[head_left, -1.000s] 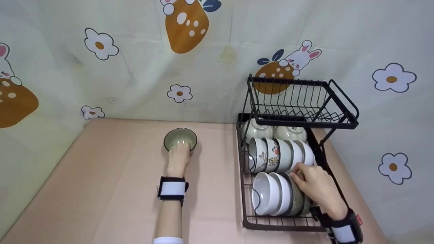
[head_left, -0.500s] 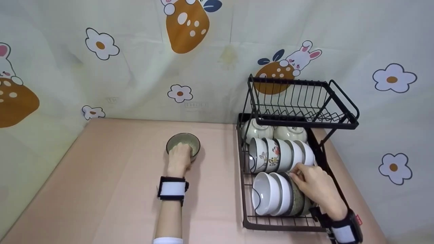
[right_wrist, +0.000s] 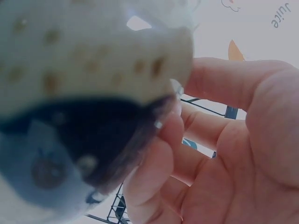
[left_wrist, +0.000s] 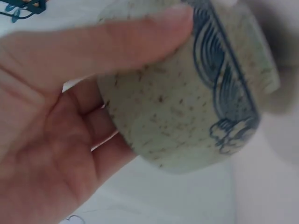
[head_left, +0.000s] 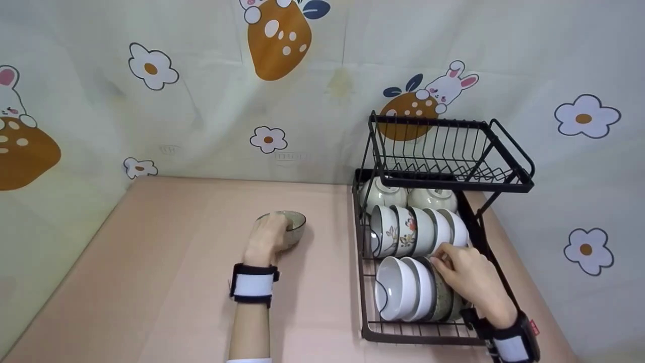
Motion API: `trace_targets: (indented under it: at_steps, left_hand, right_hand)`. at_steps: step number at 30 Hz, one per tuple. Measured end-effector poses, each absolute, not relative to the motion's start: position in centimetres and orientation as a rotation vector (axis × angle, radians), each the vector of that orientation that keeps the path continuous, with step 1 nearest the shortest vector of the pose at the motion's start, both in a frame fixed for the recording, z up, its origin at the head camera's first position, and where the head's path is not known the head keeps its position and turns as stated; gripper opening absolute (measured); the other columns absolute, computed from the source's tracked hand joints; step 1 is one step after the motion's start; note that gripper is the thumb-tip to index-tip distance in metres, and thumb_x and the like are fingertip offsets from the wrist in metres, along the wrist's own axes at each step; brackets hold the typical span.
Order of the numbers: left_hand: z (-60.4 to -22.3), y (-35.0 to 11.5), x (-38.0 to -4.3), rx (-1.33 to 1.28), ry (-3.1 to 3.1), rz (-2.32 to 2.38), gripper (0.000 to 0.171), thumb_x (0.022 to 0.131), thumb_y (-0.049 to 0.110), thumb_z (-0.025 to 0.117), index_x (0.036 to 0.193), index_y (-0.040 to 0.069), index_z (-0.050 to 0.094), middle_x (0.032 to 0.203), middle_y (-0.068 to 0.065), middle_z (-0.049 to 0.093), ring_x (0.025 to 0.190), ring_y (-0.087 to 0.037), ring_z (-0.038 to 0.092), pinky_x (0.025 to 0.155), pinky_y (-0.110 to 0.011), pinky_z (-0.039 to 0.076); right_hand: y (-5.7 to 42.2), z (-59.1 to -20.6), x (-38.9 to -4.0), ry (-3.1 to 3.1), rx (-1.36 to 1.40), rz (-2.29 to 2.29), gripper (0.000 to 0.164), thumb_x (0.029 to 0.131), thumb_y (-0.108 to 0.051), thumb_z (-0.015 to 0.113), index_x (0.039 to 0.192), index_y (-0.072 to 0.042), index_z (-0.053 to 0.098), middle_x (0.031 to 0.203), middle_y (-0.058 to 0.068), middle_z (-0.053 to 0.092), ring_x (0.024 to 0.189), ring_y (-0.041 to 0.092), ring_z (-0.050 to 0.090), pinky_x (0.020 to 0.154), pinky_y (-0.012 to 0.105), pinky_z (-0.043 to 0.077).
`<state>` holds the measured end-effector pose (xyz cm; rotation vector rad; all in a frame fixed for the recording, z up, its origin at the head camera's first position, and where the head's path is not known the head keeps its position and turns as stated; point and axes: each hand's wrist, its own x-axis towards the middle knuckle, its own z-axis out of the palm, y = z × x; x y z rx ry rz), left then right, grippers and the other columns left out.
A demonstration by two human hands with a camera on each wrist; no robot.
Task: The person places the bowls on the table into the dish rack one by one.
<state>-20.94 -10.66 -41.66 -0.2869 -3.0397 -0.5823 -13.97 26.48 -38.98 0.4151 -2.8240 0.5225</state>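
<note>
My left hand (head_left: 264, 239) grips a small green bowl (head_left: 297, 233) with a dark rim, low over the table, its mouth facing up. In the left wrist view, brown specks and a blue wave band show on that bowl's (left_wrist: 163, 112) outside; the thumb lies along its wall and the other fingers are partly hidden behind. At the rack's front row, my right hand (head_left: 473, 277) pinches the rim of a speckled green bowl (head_left: 443, 297) standing on edge. Close up in the right wrist view, this bowl (right_wrist: 93, 60) is blurred, with a dark blue band.
The black two-tier dish rack (head_left: 426, 339) stands at the right. White bowls (head_left: 395, 290) share its front row; patterned and plain bowls (head_left: 405, 234) fill the middle row. Upturned bowls (head_left: 385, 194) sit behind, beneath the upper tier (head_left: 456, 184). A printed curtain (head_left: 201, 101) hangs behind the pink table (head_left: 166, 282).
My left hand has brought the green bowl toward me and slightly right, tipping it so that more of its outer wall shows. The right hand stays at the rack.
</note>
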Motion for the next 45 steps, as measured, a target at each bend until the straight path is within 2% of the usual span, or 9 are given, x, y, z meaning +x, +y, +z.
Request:
trace_targets:
  at_steps: [2, 5, 9, 16, 23, 33, 41, 45]
  left_hand:
    - [-41.2, -10.5, -20.7, -0.271, -3.097, -0.662, 0.009, 0.070, 0.002, 0.075, 0.073, 0.007, 0.069, 0.076, -0.007, 0.065, 0.074, -0.027, 0.060, 0.073, -0.042, 0.051]
    - [-40.4, -10.1, -20.2, -0.263, -3.159, -0.730, 0.013, 0.068, 0.004, 0.079, 0.078, 0.007, 0.072, 0.079, -0.007, 0.067, 0.073, -0.025, 0.059, 0.073, -0.040, 0.052]
    - [-39.4, -9.7, -19.6, -0.319, -3.172, -0.751, 0.021, 0.062, -0.001, 0.081, 0.080, 0.008, 0.073, 0.079, -0.005, 0.067, 0.071, -0.022, 0.058, 0.072, -0.038, 0.052]
    - [-37.8, -9.1, -18.4, -0.504, -3.038, -0.718, 0.013, 0.068, 0.002, 0.080, 0.073, 0.009, 0.071, 0.069, 0.000, 0.065, 0.062, -0.017, 0.056, 0.062, -0.033, 0.051]
    - [-36.3, -8.4, -17.0, -0.762, -2.814, -0.740, 0.017, 0.069, -0.001, 0.078, 0.069, 0.010, 0.066, 0.074, -0.003, 0.065, 0.067, -0.019, 0.059, 0.062, -0.034, 0.052]
    - [-35.5, -6.5, -16.1, -1.048, -2.534, -0.597, 0.018, 0.067, -0.003, 0.078, 0.079, 0.005, 0.067, 0.077, -0.007, 0.067, 0.068, -0.021, 0.063, 0.063, -0.031, 0.054]
    - [-35.3, -4.6, -15.2, -1.183, -2.297, -0.478, 0.016, 0.068, -0.001, 0.077, 0.078, 0.008, 0.067, 0.072, -0.002, 0.063, 0.063, -0.016, 0.059, 0.059, -0.024, 0.050]
    - [-35.3, -3.4, -14.7, -1.208, -2.204, -0.392, 0.017, 0.067, -0.002, 0.074, 0.073, 0.011, 0.066, 0.065, 0.003, 0.057, 0.056, -0.011, 0.050, 0.053, -0.019, 0.042]
  right_hand:
    - [26.5, -39.0, -13.9, -2.826, 0.416, 0.524, 0.006, 0.083, -0.015, 0.072, 0.081, -0.014, 0.066, 0.060, -0.009, 0.049, 0.052, 0.012, 0.048, 0.045, 0.033, 0.042]
    - [26.5, -39.0, -13.9, -2.829, 0.417, 0.528, 0.006, 0.083, -0.015, 0.072, 0.081, -0.013, 0.067, 0.059, -0.009, 0.048, 0.051, 0.012, 0.048, 0.045, 0.033, 0.041]
    - [26.5, -39.0, -13.9, -2.827, 0.423, 0.527, 0.007, 0.083, -0.015, 0.072, 0.081, -0.014, 0.066, 0.059, -0.009, 0.048, 0.051, 0.012, 0.048, 0.045, 0.033, 0.042]
    - [26.5, -39.0, -13.9, -2.826, 0.427, 0.525, 0.007, 0.083, -0.015, 0.072, 0.081, -0.014, 0.066, 0.060, -0.009, 0.049, 0.052, 0.012, 0.048, 0.045, 0.033, 0.042]
    - [26.6, -39.0, -13.9, -2.830, 0.425, 0.540, 0.007, 0.083, -0.014, 0.072, 0.081, -0.014, 0.066, 0.059, -0.009, 0.049, 0.051, 0.011, 0.048, 0.045, 0.032, 0.042]
    - [26.6, -39.1, -13.9, -2.793, 0.447, 0.541, 0.008, 0.083, -0.013, 0.073, 0.080, -0.012, 0.066, 0.057, -0.010, 0.046, 0.050, 0.010, 0.046, 0.045, 0.032, 0.041]
    - [26.4, -38.8, -13.8, -2.762, 0.435, 0.566, 0.010, 0.083, -0.014, 0.074, 0.080, -0.014, 0.065, 0.058, -0.010, 0.048, 0.052, 0.010, 0.049, 0.046, 0.032, 0.042]
    - [26.2, -38.7, -13.8, -2.692, 0.447, 0.603, 0.011, 0.083, -0.010, 0.074, 0.079, -0.013, 0.063, 0.062, -0.007, 0.055, 0.054, 0.011, 0.052, 0.048, 0.031, 0.044]
